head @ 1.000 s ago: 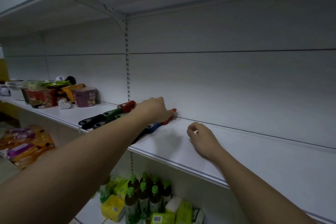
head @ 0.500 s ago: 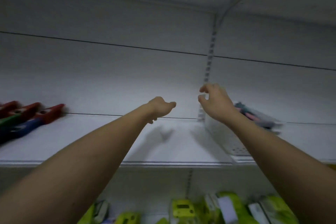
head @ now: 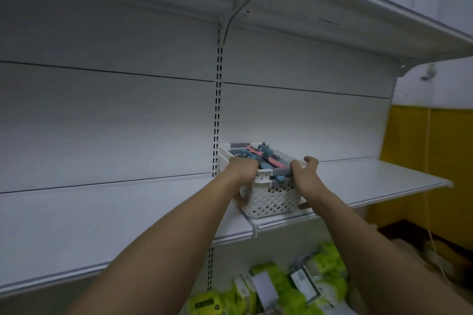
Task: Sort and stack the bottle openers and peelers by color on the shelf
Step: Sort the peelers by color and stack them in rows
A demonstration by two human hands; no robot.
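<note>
1. Two hands of ours grip a white perforated basket [head: 271, 198] at the front edge of the white shelf [head: 371, 181], just right of the slotted upright [head: 217, 120].
2. Our left hand [head: 242, 174] curls over its left rim, thumb down the side wall.
3. Our right hand [head: 304, 178] clasps the right rim.
4. Blue, pink and grey peelers and openers [head: 258, 158] lie heaped inside the basket.
5. Green packets [head: 281, 286] sit on the level below.

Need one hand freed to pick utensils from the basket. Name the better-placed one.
Right hand: its fingers sit at the rim of the basket, beside the utensils. The left hand grips the basket's side.
</note>
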